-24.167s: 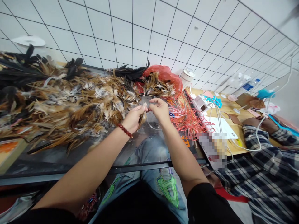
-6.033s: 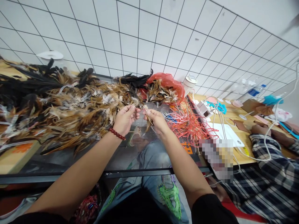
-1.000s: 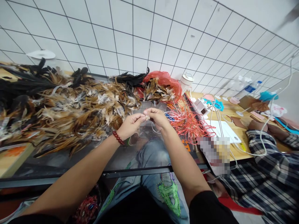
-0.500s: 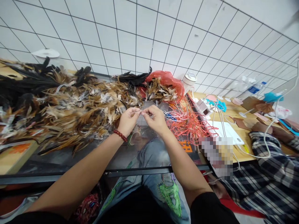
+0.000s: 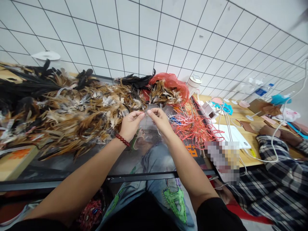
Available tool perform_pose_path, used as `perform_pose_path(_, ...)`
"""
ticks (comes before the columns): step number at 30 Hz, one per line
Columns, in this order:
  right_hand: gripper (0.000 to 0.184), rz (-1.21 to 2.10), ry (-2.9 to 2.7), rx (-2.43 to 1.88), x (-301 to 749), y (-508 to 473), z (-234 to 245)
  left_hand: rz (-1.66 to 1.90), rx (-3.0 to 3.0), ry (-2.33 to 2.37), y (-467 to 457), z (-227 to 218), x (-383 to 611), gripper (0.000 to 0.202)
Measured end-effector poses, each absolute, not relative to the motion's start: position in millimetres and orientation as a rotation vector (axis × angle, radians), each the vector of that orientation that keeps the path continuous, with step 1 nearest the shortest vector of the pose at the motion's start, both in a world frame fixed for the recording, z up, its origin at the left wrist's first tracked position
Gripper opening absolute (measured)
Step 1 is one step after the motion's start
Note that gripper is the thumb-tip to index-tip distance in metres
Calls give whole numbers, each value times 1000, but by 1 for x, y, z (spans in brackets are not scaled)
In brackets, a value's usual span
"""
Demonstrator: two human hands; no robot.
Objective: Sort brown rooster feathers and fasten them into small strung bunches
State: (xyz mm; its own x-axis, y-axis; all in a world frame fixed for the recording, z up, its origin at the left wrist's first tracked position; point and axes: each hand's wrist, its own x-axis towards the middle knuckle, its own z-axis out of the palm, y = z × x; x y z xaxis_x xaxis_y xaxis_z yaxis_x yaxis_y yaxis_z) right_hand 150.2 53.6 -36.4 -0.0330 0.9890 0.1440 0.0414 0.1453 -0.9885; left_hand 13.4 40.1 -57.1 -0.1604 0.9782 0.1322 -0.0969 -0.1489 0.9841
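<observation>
My left hand (image 5: 131, 124), with a dark red bead bracelet (image 5: 123, 140) at its wrist, is closed in a pinch over the glass tabletop (image 5: 120, 160). Facing it, my right hand (image 5: 160, 120) is pinched too, its fingertips a small gap from the left ones. Whatever lies between the fingers is too small to make out. Brown and white feathers (image 5: 89, 112) are heaped beside my left hand. Right of my right hand lies a tangle of red cords (image 5: 192, 125) with some white and blue strands.
A red plastic bag (image 5: 172, 80) with feathers stands at the back, by a white lidded container (image 5: 194, 82). Black feathers (image 5: 29, 83) lie far left. To the right are a white device (image 5: 232, 136), cables and a person in a plaid sleeve (image 5: 274, 150).
My fingertips have moved slightly apart, the left hand shifting a little left. Both hands stay pinched. The feathers and cords look unchanged.
</observation>
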Motion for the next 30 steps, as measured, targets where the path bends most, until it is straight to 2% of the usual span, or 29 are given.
perform_pose_path(4, 42, 1586, -1303, -1069, 147, 49, -34, 1504, 1019, 1112, 39, -52, 15, 37)
perform_pose_path(9, 35, 1719, -1166, -1030, 151, 49, -32, 1524, 973, 1042, 36, -46, 18, 37)
perform_pose_path(13, 39, 1831, -1102, -982, 151, 47, -30, 1555, 960, 1050, 37, -46, 19, 34)
perform_pose_path(19, 40, 1624, -1218, -1031, 147, 48, -37, 1522, 890, 938, 36, -42, 16, 38)
perform_pose_path(26, 41, 1754, -1203, -968, 144, 43, -33, 1575, 892, 991, 39, -44, 16, 39)
perform_pose_path(30, 42, 1575, -1286, -1032, 141, 43, -37, 1584, 913, 1016, 39, -44, 16, 38)
